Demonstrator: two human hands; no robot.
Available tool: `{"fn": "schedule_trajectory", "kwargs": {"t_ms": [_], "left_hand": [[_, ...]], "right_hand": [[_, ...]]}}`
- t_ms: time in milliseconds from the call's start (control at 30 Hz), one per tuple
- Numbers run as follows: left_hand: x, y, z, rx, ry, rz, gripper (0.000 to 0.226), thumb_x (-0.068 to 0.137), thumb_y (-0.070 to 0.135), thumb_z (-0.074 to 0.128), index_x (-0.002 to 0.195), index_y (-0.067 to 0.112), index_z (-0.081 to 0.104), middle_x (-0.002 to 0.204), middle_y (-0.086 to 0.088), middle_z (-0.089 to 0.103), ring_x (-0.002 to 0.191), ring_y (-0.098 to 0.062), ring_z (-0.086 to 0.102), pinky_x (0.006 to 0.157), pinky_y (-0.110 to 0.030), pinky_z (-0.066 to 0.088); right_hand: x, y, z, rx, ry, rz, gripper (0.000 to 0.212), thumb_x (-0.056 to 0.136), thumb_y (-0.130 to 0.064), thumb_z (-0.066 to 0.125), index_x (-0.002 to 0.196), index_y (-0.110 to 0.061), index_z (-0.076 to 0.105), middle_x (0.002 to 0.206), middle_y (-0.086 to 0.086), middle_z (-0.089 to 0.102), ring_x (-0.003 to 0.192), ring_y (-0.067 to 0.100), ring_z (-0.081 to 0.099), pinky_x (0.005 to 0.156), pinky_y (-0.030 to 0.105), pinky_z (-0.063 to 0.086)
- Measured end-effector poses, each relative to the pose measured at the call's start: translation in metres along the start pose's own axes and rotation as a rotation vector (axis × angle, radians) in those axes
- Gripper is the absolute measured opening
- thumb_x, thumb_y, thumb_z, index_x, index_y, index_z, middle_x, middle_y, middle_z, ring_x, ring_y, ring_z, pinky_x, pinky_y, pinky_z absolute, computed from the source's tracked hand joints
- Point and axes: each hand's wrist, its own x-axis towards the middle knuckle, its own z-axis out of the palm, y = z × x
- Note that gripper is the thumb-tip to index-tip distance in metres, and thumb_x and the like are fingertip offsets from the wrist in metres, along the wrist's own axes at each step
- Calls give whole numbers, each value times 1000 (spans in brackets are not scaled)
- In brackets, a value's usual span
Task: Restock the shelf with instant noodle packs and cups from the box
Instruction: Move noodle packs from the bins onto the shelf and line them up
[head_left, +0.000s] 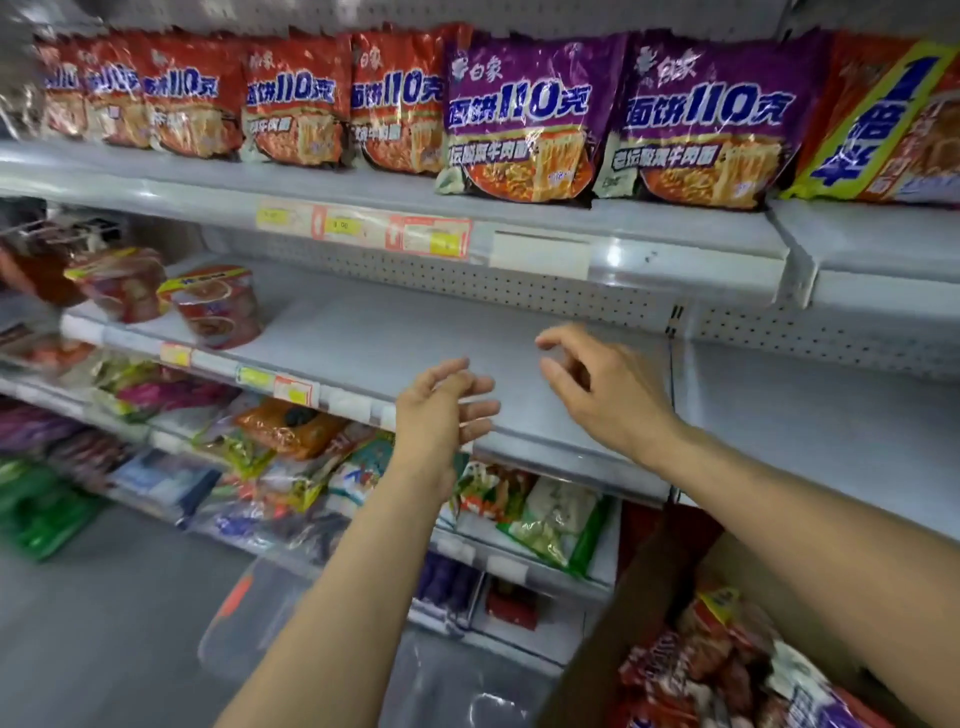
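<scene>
Shop aisle with grey metal shelving, perforated back panel (519, 291) and grey floor (104, 597) at lower left. Across the top of the frame, an upper shelf (363, 192) lined with noodle packs: about five red packs (296, 109) on the left, blurred toward the far edge, two purple packs (524, 119), one red-and-yellow pack (883, 119) at upper right. Along that shelf's edge, three price tags (363, 228). At centre, the middle shelf (415, 332), bare but for two noodle cups (215, 306) at its left end. Below, mixed snack bags (291, 426), too blurred to count. Over the middle shelf's front edge, left hand (441, 410) with fingers loosely spread, holding nothing; right hand (602, 384) with fingers curled, gripping nothing. At lower right, the cardboard box (670, 571), more packs inside.
</scene>
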Motion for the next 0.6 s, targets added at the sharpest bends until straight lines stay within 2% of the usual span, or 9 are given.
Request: {"fn": "schedule_trajectory", "kwargs": {"t_ms": [133,300,400,533,600], "left_hand": [[0,-25,-36,-24,41,-155,17,100,14,52,115,13,59,82,-3,69,63,-14,64,52,-21,54],[1,-61,-85,4,102,-326,9,100,18,53,105,16,60,78,0,71,63,-13,64,54,-22,53],[2,-95,-122,50,158,-442,9,99,21,56,102,15,61,76,2,71,60,-11,62,55,-22,54],[-2,-137,-160,64,186,-562,16,98,24,57,109,13,63,87,-2,73,68,-14,66,60,-27,55],[0,-158,-178,74,211,-609,15,98,23,57,108,14,64,87,-2,73,66,-13,67,60,-27,53]], "right_hand": [[-23,-5,42,21,-75,57,21,97,-31,52,117,-26,57,66,-12,50,63,15,53,60,33,43],[-50,-17,102,131,-224,164,18,97,-34,53,113,-28,59,79,-14,60,70,12,56,63,33,46],[-75,-20,155,196,-302,217,15,95,-31,57,109,-30,61,77,-15,57,68,7,53,65,34,48],[-116,-19,207,256,-451,332,14,95,-31,57,108,-33,60,72,-16,56,68,6,54,62,31,45],[-134,-18,234,282,-533,383,14,95,-30,57,109,-32,60,76,-16,57,71,5,53,64,30,43]]}}
